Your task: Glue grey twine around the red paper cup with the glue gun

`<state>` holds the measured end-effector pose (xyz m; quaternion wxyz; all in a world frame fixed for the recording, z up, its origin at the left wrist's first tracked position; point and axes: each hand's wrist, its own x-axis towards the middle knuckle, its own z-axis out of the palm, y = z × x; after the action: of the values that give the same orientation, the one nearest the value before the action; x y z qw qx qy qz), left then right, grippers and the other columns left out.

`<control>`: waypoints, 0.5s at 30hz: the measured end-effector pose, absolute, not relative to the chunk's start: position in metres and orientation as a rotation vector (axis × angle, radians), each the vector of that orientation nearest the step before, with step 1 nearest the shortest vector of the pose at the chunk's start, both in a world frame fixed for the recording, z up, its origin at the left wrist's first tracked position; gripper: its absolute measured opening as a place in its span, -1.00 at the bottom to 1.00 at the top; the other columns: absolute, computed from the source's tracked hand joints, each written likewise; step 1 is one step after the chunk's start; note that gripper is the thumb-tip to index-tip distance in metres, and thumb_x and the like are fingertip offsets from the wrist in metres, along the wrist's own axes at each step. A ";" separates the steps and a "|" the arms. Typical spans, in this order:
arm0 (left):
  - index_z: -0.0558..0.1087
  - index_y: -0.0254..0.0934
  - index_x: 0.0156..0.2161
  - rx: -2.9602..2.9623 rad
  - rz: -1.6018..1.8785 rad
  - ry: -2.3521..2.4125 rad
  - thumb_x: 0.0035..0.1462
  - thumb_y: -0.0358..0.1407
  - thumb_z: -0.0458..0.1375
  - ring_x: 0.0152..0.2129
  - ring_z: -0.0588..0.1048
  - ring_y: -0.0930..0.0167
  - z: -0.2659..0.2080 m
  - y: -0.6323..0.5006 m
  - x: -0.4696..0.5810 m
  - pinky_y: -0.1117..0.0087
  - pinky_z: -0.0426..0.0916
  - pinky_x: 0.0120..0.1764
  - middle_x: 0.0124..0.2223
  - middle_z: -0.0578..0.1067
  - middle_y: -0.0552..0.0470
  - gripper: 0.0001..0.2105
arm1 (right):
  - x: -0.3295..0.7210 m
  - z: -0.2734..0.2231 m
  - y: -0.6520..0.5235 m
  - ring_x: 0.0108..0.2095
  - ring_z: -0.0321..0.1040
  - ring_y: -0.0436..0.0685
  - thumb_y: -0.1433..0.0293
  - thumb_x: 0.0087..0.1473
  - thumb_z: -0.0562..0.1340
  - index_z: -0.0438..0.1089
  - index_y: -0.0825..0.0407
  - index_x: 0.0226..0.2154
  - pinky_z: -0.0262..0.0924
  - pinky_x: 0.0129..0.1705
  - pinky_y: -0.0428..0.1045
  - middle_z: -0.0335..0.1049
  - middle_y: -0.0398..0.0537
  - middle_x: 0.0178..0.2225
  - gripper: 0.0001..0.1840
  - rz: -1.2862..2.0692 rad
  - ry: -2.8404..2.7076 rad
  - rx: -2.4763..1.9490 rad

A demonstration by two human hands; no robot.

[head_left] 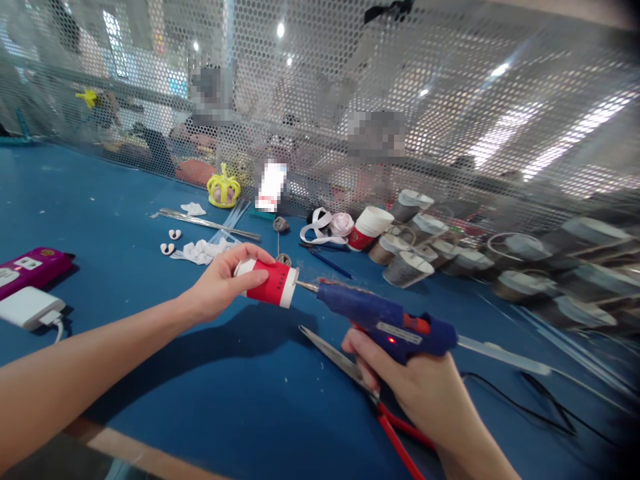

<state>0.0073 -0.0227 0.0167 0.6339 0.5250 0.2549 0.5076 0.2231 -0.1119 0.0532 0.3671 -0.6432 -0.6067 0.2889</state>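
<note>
My left hand [230, 277] is closed around a red and white paper cup [267, 283], which lies on its side in the air with one end toward the right. My right hand [400, 363] grips a blue hot glue gun [385, 313] by its handle. The gun's metal nozzle is at the cup's right end; whether it touches, I cannot tell. A small red light glows on the gun, and a clear glue stick [505, 353] sticks out of its back. Below the gun, scissors [340, 357] with red handles lie on the table, partly hidden by my right hand.
Stacked paper cups [370, 227] and several wrapped spools [407, 268] stand at the back right. A yellow crown-shaped holder [223, 187] and a phone [271, 185] are near the perforated metal screen [310, 87]. A white power bank [31, 308] lies left. A black cable [520, 403] runs right.
</note>
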 end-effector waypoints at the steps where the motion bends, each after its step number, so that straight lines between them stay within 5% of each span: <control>1: 0.37 -0.30 -0.33 1.218 1.154 0.586 -0.06 -0.34 0.22 -0.49 0.39 0.51 0.017 -0.023 0.007 0.50 0.25 -0.41 -0.33 0.45 0.05 -0.84 | 0.224 0.053 -0.111 -0.73 0.13 -0.03 0.10 -0.05 0.17 0.34 0.02 -0.63 0.12 -0.63 -0.09 0.17 -0.23 -0.79 -0.64 0.745 -1.549 -1.656; 15: 0.37 -0.30 -0.33 1.164 1.136 0.576 -0.07 -0.34 0.23 -0.49 0.41 0.50 0.017 -0.023 0.007 0.48 0.26 -0.40 -0.33 0.47 0.06 -0.83 | 0.221 0.055 -0.112 -0.74 0.11 -0.02 0.11 -0.07 0.18 0.34 0.00 -0.62 0.10 -0.62 -0.08 0.15 -0.25 -0.80 -0.67 0.734 -1.597 -1.668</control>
<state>0.0073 -0.0233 0.0175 0.6505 0.5123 0.2535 0.5002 0.2208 -0.1123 0.0554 0.3513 -0.6444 -0.6171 0.2837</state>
